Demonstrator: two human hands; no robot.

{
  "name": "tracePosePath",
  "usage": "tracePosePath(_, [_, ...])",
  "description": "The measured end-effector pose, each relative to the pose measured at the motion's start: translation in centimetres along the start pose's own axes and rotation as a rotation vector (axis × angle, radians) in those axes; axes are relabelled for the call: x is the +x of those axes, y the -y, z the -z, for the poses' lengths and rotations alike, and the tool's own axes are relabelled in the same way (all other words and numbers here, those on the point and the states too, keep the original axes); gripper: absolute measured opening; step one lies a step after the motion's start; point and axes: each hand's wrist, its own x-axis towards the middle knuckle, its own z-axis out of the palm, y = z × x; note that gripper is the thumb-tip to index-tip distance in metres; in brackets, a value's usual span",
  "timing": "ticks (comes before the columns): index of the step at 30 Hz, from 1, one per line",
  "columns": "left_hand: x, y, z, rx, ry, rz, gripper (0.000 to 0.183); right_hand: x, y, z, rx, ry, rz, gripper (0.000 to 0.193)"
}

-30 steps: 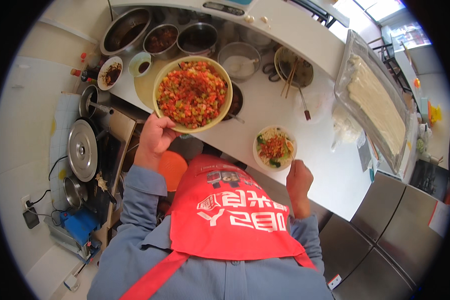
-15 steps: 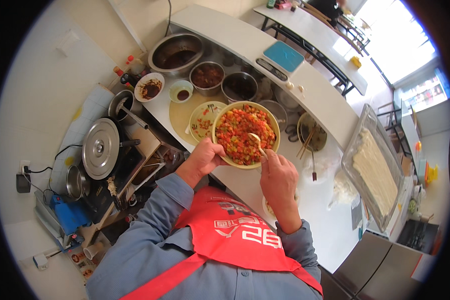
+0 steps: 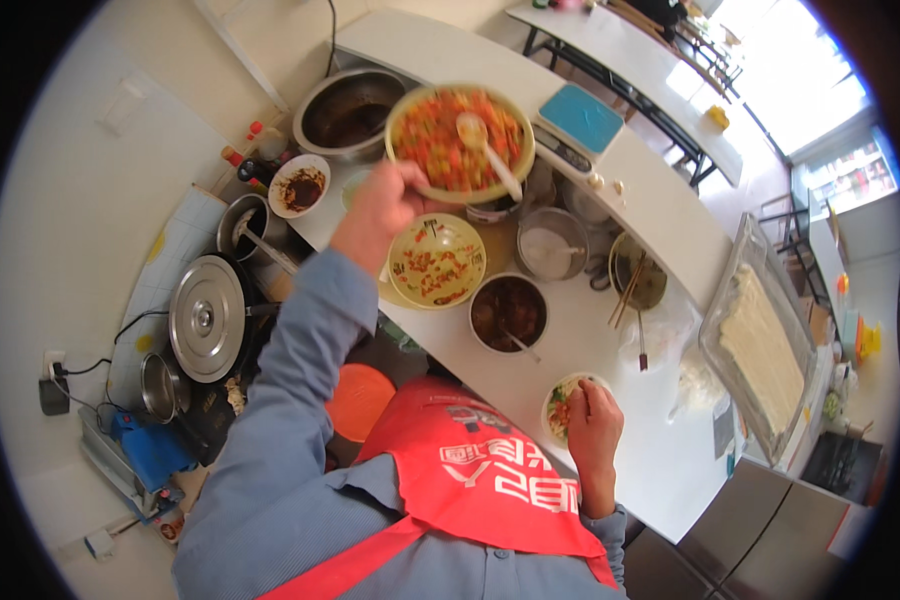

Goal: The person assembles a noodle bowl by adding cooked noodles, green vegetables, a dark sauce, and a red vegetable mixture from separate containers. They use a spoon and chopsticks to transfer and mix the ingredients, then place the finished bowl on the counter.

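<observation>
My left hand grips the near left rim of a pale yellow bowl, raised over the back of the counter. Diced red, orange and green vegetables fill it, and a light-coloured spoon leans in them. At the counter's front edge my right hand is closed at the right rim of a small white bowl with red and green bits inside. Its fingers partly cover that bowl. Between the hands are a yellow plate with food scraps and a pot of dark red sauce with a spoon.
Along the back stand a large steel basin and a blue-topped scale. A pot of white powder and a pan with chopsticks are to the right. Far right lies a tray of dough; a lidded pan sits left.
My left hand has carried the yellow bowl up and away toward the back. My right hand has let go of the spoon and moved down to the small white bowl. The sauce pot now shows.
</observation>
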Motion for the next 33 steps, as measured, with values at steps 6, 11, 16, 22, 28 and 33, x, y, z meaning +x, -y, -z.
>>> tracePosePath(6, [10.4,-4.9,-1.2,0.015,0.1,-0.071,0.067,-5.5,-2.2,-0.6,-0.005,0.081,-0.287,0.016])
tracePosePath(11, [17.7,-5.6,-1.0,0.036,0.147,-0.023,0.073,-6.1,-1.8,-0.3,0.018,0.041,-0.356,0.014])
tracePosePath(16, [21.6,-5.1,0.1,0.063,0.138,0.01,0.074,-6.2,-1.6,0.4,-0.028,0.037,-0.427,0.015])
tracePosePath(22, [22.0,-4.6,0.2,0.0,0.164,0.023,0.065,-5.6,-1.7,0.7,-0.002,0.064,-0.457,0.015])
tracePosePath(28, [14.4,-4.6,-0.3,0.221,-0.016,-0.016,0.062,-6.5,-4.0,0.9,0.034,0.084,-0.367,0.011])
tracePosePath(33, [0.6,1.5,3.3,0.286,0.225,-0.029,0.042,-9.3,-7.6,1.1,-0.031,0.197,-0.382,0.022])
